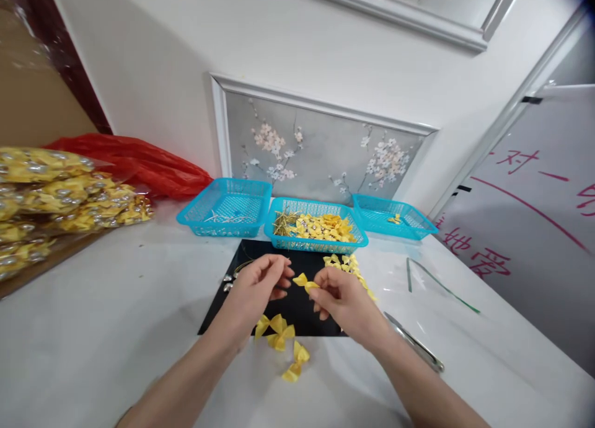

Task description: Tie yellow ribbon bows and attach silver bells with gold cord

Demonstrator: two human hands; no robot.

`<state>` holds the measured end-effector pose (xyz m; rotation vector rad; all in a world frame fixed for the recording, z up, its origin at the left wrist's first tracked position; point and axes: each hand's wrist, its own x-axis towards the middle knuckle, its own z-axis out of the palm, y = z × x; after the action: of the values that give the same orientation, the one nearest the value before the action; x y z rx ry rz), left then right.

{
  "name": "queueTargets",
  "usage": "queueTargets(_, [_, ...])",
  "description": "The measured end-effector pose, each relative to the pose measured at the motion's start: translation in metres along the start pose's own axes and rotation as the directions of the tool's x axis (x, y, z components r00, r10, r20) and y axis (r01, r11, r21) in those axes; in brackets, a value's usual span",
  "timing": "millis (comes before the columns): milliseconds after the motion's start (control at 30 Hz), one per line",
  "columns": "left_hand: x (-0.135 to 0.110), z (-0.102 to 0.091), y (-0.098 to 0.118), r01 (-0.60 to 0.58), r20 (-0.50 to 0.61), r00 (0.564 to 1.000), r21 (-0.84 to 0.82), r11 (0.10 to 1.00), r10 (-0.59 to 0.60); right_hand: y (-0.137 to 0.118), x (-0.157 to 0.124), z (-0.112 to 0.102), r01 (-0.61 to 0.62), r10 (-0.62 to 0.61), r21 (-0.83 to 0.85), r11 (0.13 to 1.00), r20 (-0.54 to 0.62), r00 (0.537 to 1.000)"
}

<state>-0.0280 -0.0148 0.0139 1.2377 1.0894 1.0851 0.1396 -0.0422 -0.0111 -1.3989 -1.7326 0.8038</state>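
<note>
Over a black mat [216, 313], my right hand [341, 298] pinches a small yellow bow [304, 283] between thumb and fingertips. My left hand [263, 282] is just left of that bow, its thumb and index finger pressed together; whatever they hold, if anything, is too small to make out. More yellow bows [280, 333] lie at the mat's front edge, and another bow [296, 363] rests on the white table nearer to me. Beyond my right hand is a cluster of small yellow bows [346, 263]. Silvery beads [227, 282] sit left of my left hand.
Behind the mat, a blue basket [316, 245] holds yellow bows and gold ties. A left blue basket [223, 229] contains white sticks; a right blue basket [395, 229] has few yellow pieces. Tweezers [413, 341] and a green strip [441, 285] lie right; bagged yellow pieces [69, 198] left.
</note>
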Motion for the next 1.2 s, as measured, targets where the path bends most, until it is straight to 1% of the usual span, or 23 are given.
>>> queueTargets(33, [-0.001, 0.002, 0.0, 0.043, 0.034, 0.999, -0.011, 0.999, -0.042, 0.001, -0.002, -0.002, 0.075, -0.077, -0.023, 0.997, -0.099, 0.992])
queueTargets(67, [-0.003, 0.004, -0.001, 0.098, 0.08, 0.992, -0.034, 0.995, -0.095, 0.002, -0.004, -0.004, 0.169, -0.184, -0.088, 0.982, -0.196, 0.963])
queueTargets(100, [-0.005, 0.006, -0.001, 0.16, 0.14, 0.979, -0.065, 0.985, -0.15, 0.003, -0.006, -0.005, 0.264, -0.308, -0.189, 0.946, -0.266, 0.914])
queueTargets(133, [-0.006, 0.007, -0.002, 0.215, 0.207, 0.959, -0.097, 0.972, -0.192, 0.004, -0.007, -0.006, 0.34, -0.426, -0.301, 0.891, -0.291, 0.857])
queueTargets(167, [-0.007, 0.009, -0.002, 0.259, 0.271, 0.938, -0.128, 0.957, -0.218, 0.006, -0.008, -0.007, 0.396, -0.519, -0.396, 0.829, -0.281, 0.807])
queueTargets(200, [-0.007, 0.009, -0.003, 0.286, 0.32, 0.92, -0.154, 0.946, -0.226, 0.007, -0.009, -0.008, 0.433, -0.583, -0.46, 0.775, -0.256, 0.772])
queueTargets(233, [-0.007, 0.01, -0.003, 0.294, 0.346, 0.912, -0.176, 0.939, -0.221, 0.008, -0.009, -0.009, 0.453, -0.617, -0.498, 0.739, -0.233, 0.751])
queueTargets(267, [-0.007, 0.01, -0.004, 0.282, 0.349, 0.915, -0.19, 0.94, -0.204, 0.009, -0.009, -0.01, 0.465, -0.633, -0.511, 0.723, -0.22, 0.742])
queueTargets(300, [-0.006, 0.009, -0.005, 0.267, 0.341, 0.921, -0.198, 0.943, -0.189, 0.01, -0.009, -0.011, 0.47, -0.633, -0.498, 0.729, -0.227, 0.74])
queueTargets(367, [-0.005, 0.008, -0.005, 0.221, 0.306, 0.939, -0.191, 0.956, -0.156, 0.01, -0.007, -0.014, 0.453, -0.578, -0.402, 0.796, -0.282, 0.766])
queueTargets(433, [-0.005, 0.008, -0.004, 0.148, 0.27, 0.957, -0.127, 0.981, -0.109, 0.009, -0.006, -0.016, 0.388, -0.439, -0.209, 0.898, -0.353, 0.826])
queueTargets(467, [-0.005, 0.008, -0.004, 0.106, 0.257, 0.963, -0.078, 0.991, -0.083, 0.009, -0.005, -0.017, 0.341, -0.347, -0.082, 0.937, -0.356, 0.868])
queueTargets(500, [-0.006, 0.009, -0.003, 0.065, 0.246, 0.967, -0.022, 0.998, -0.058, 0.008, -0.005, -0.017, 0.283, -0.253, 0.049, 0.958, -0.326, 0.911])
queueTargets(533, [-0.007, 0.009, -0.002, 0.027, 0.238, 0.971, 0.032, 0.999, -0.034, 0.007, -0.005, -0.018, 0.221, -0.171, 0.167, 0.961, -0.27, 0.948])
queueTargets(600, [-0.008, 0.01, -0.001, -0.029, 0.222, 0.975, 0.113, 0.993, 0.004, 0.005, -0.004, -0.018, 0.103, -0.062, 0.322, 0.941, -0.134, 0.989])
queueTargets(633, [-0.008, 0.011, -0.001, -0.041, 0.212, 0.977, 0.133, 0.99, 0.012, 0.004, -0.004, -0.018, 0.06, -0.034, 0.35, 0.935, -0.079, 0.996])
queueTargets(700, [-0.009, 0.01, -0.001, -0.031, 0.194, 0.981, 0.125, 0.992, 0.006, 0.002, -0.003, -0.018, 0.015, -0.005, 0.366, 0.93, -0.029, 1.0])
queueTargets(800, [-0.009, 0.008, 0.0, 0.035, 0.218, 0.975, 0.046, 0.998, -0.044, 0.0, -0.003, -0.018, 0.0, 0.02, 0.395, 0.918, -0.046, 0.999])
queueTargets(933, [-0.01, 0.011, -0.003, 0.138, 0.325, 0.937, -0.002, 0.99, -0.13, -0.002, -0.003, -0.015, 0.003, 0.045, 0.463, 0.886, -0.092, 0.995])
queueTargets(967, [-0.011, 0.013, -0.004, 0.162, 0.325, 0.934, -0.011, 0.987, -0.15, -0.003, -0.004, -0.013, 0.007, 0.044, 0.475, 0.88, -0.096, 0.994])
queueTargets(1033, [-0.012, 0.017, -0.006, 0.193, 0.281, 0.943, -0.027, 0.981, -0.178, -0.004, -0.005, -0.01, 0.014, 0.04, 0.488, 0.873, -0.101, 0.994])
queueTargets(1133, [-0.013, 0.022, -0.009, 0.198, 0.211, 0.96, -0.04, 0.979, -0.185, -0.006, -0.006, -0.005, 0.027, 0.026, 0.487, 0.873, -0.103, 0.994])
queueTargets(1200, [-0.013, 0.023, -0.009, 0.199, 0.221, 0.958, -0.063, 0.978, -0.181, -0.006, -0.006, -0.004, 0.031, 0.022, 0.485, 0.874, -0.104, 0.994])
